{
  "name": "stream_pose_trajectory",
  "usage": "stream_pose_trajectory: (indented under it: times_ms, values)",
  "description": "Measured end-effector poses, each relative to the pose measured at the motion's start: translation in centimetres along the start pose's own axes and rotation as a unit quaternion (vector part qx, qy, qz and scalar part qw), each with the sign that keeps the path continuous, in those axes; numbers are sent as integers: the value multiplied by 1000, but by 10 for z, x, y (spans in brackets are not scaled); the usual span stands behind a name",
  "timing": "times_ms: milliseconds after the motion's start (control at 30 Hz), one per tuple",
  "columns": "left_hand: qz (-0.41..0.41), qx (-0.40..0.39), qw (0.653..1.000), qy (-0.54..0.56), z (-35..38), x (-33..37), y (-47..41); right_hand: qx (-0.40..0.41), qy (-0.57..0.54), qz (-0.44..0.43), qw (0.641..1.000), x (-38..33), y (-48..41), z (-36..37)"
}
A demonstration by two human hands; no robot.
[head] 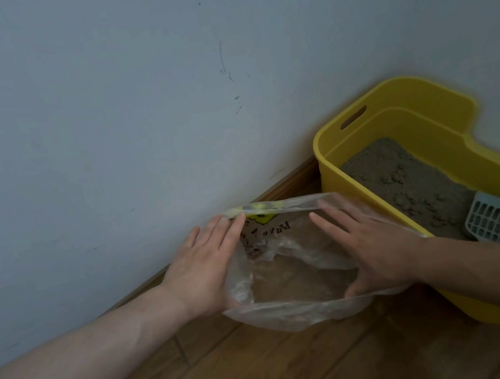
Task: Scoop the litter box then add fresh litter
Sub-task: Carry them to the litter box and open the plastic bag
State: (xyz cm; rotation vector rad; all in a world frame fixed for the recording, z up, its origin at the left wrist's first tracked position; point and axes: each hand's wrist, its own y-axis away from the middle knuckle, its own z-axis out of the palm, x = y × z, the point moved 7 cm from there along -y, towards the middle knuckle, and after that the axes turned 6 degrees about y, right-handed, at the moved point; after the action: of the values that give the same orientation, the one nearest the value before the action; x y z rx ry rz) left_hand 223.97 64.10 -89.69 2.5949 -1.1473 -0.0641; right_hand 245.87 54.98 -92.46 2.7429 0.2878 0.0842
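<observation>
Two-handed, spreading the clear bag (297,314) wide between left hand (203,271) and right hand (376,250), fingers straight, pressing outward, clasping nothing. Flimsy, slippery film, probably best pinched at the rim. Sitting just right of the right hand: litter box (430,120), scoop (498,220) lying inside.

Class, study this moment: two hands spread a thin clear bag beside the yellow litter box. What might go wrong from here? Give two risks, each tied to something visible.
1. Both the left hand and the right hand are spreading the flimsy bag, while the scoop lies in the litter box; freeing one hand may let the bag sag shut.
2. The bag sits outside the box, so scooped litter could drop onto the wooden floor.
</observation>
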Motion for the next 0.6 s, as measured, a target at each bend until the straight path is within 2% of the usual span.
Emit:
stream_pose_trajectory:
  times_ms: [200, 300, 400, 533, 600]
  values:
    - [2, -37, 999, 34, 15, -2, 3, -14, -21, 0, 1000, -1, 4, 1]
    - [17, -29, 997, 72, 8, 4, 4, -10, -31, -2, 999, -1, 5, 0]
    - [51, 36, 995, 81, -9, 13, 2, -7, -22, 1, 1000, -1, 6, 1]
    - [133, 193, 971, 46, -36, 35, 0, -7, -18, 7, 1000, 1, 7, 3]
    - [136, 199, 970, 41, -40, 43, -11, -14, -21, 11, 1000, 3, 7, 5]
